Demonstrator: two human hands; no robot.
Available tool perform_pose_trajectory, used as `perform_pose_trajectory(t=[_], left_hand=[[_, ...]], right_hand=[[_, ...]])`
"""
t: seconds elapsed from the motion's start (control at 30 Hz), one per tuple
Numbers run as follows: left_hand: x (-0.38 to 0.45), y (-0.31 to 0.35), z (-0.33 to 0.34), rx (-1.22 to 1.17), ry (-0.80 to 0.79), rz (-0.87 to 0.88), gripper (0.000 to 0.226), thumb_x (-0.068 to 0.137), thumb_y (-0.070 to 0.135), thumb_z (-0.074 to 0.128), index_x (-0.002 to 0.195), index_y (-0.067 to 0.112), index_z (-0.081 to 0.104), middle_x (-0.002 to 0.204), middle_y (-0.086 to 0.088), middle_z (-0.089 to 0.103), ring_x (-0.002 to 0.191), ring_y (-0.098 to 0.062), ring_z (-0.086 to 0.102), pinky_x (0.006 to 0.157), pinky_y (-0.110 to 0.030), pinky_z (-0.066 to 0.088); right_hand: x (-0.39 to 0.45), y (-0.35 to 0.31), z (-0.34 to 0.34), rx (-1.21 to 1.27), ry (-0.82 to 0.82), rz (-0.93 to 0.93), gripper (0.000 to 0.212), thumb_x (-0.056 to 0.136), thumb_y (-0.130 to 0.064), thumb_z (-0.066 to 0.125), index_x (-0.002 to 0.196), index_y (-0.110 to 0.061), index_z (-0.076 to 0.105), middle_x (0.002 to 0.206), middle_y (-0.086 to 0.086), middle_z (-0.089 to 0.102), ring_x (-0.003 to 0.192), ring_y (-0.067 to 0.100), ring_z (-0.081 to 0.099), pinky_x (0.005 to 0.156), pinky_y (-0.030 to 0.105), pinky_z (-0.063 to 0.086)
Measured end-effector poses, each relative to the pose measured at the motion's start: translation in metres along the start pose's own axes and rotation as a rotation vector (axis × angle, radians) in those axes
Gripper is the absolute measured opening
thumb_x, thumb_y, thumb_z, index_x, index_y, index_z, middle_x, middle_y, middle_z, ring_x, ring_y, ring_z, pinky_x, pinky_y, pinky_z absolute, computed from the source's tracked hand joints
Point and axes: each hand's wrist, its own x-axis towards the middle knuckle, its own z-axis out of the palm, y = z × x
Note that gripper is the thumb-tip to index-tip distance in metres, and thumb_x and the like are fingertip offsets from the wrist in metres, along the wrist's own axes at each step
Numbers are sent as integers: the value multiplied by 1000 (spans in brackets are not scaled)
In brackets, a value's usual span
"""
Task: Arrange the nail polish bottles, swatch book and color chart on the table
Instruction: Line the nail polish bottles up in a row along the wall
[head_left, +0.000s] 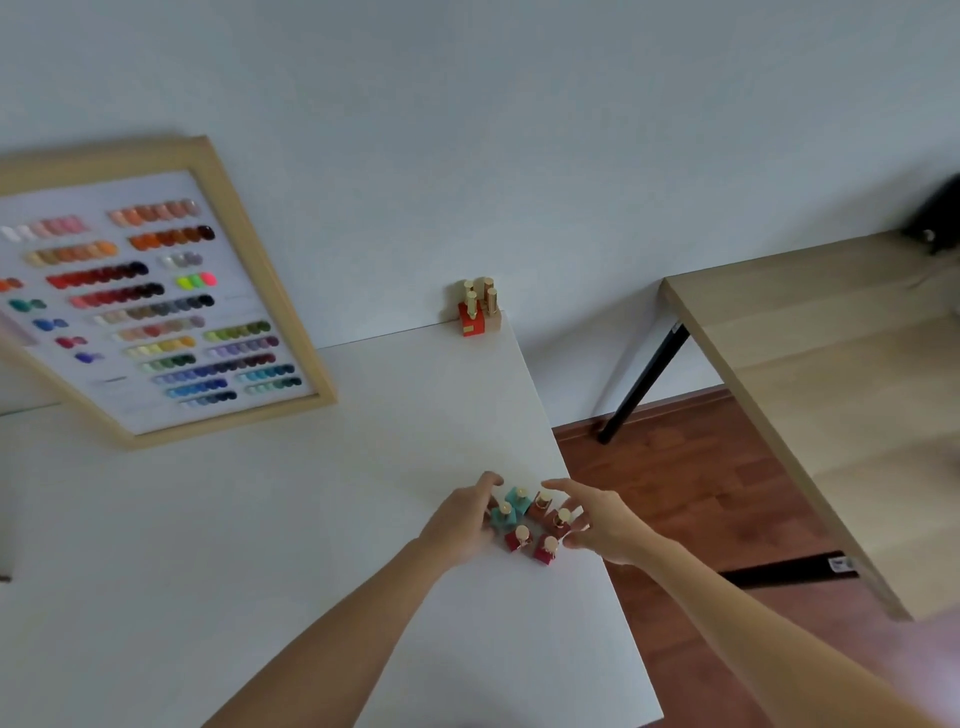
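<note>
Several small nail polish bottles (530, 525) with gold caps stand in a tight cluster near the right edge of the white table (260, 519): teal ones on the left, brown and dark red ones on the right. My left hand (465, 517) cups the cluster's left side, fingers touching the teal bottles. My right hand (597, 522) cups the right side, fingers spread against the brown and red bottles. A second group of bottles (478, 306), red and tan with gold caps, stands at the table's far right corner. The wood-framed color chart (150, 296) leans at the back left. No swatch book is visible.
A light wooden table (831, 389) with black legs stands to the right across a gap of brown wood floor (675, 478). A dark object (935, 218) sits at its far end. A pale wall lies behind both tables.
</note>
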Motion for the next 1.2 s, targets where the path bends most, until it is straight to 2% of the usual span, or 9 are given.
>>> perform_pose_trajectory(t=[0.1, 0.23, 0.43, 0.53, 0.63, 0.73, 0.83, 0.97, 1.2], left_hand=[[2, 1, 1, 65, -9, 45, 66, 82, -3, 60, 137, 19, 32, 118, -15, 64, 103, -29, 63, 90, -36, 54], [9, 3, 3, 129, 15, 106, 76, 82, -6, 61, 144, 24, 27, 123, -13, 56, 108, -27, 60, 94, -32, 52], [20, 1, 2, 189, -45, 158, 59, 83, -3, 61, 135, 18, 43, 127, -12, 45, 109, -30, 60, 94, -34, 52], [19, -4, 2, 183, -32, 159, 55, 81, 0, 63, 131, 16, 45, 125, -13, 46, 106, -31, 61, 92, -33, 53], [16, -11, 1, 163, -6, 139, 54, 81, 2, 64, 130, 16, 46, 122, -13, 48, 102, -32, 61, 89, -33, 51], [13, -17, 0, 129, 13, 115, 53, 81, 4, 65, 129, 17, 47, 119, -12, 49, 101, -31, 60, 89, -33, 51], [12, -23, 0, 97, 15, 108, 51, 81, 8, 67, 128, 18, 48, 117, -12, 50, 100, -30, 60, 88, -33, 51], [8, -26, -1, 82, 19, 105, 50, 80, 14, 69, 126, 18, 49, 115, -12, 51, 98, -29, 61, 87, -34, 52], [3, -29, -1, 44, 14, 60, 53, 78, 14, 71, 126, 18, 49, 115, -11, 51, 100, -29, 60, 88, -34, 51]], right_hand=[[-1, -5, 0, -36, 6, 10, 78, 78, -9, 74, 138, -41, 37, 111, 0, 59, 87, 12, 67, 85, 30, 56], [-2, -10, 0, -84, -4, 13, 80, 80, -13, 74, 138, -46, 31, 120, 5, 59, 93, 15, 65, 92, 35, 53], [-1, -15, 3, -143, 5, 47, 81, 81, -12, 71, 138, -52, 28, 125, 9, 58, 97, 18, 60, 91, 39, 54], [0, -16, 4, -103, -1, 93, 83, 80, -6, 70, 138, -49, 28, 127, 8, 57, 99, 19, 60, 87, 34, 55], [0, -15, 4, -44, -7, 156, 78, 80, 4, 58, 139, -39, 32, 130, 7, 55, 101, 18, 59, 78, 24, 54], [-2, -17, 2, 32, 8, 196, 70, 82, 0, 55, 140, -34, 34, 123, 1, 56, 103, 19, 59, 79, 29, 58], [-3, -19, 3, 90, 23, 220, 64, 84, -11, 61, 140, -31, 36, 112, -4, 55, 99, 20, 62, 75, 30, 61], [-3, -23, 8, 17, 71, 190, 61, 82, -29, 70, 136, -30, 41, 118, 0, 58, 94, 18, 64, 80, 32, 59], [-6, -23, 7, -156, 93, 39, 49, 85, -16, 68, 126, -29, 46, 109, -2, 66, 85, 9, 65, 74, 20, 52]])
